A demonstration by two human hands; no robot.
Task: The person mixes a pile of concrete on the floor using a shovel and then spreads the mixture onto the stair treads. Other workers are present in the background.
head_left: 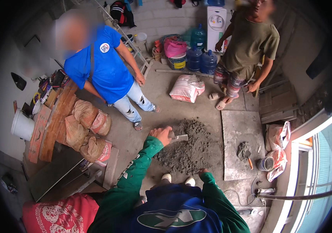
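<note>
My left hand (161,136) is out over a mound of grey mortar mix (194,153) on the floor. Its fingers are closed round a small tool with a flat pale blade (181,137); the exact kind is hard to make out. The blade points right, across the upper part of the mound. My right hand (203,172) is low at the mound's near right edge, close to my shoes (190,181). Its fingers are too small and partly hidden to show whether they hold anything.
A mortar-stained board (243,134) with a trowel (250,164) and a tin can (266,163) lies right. Two people stand beyond the mound, one in a blue shirt (104,58), one in olive (250,42). Sacks (187,88) and bricks (57,116) stand about.
</note>
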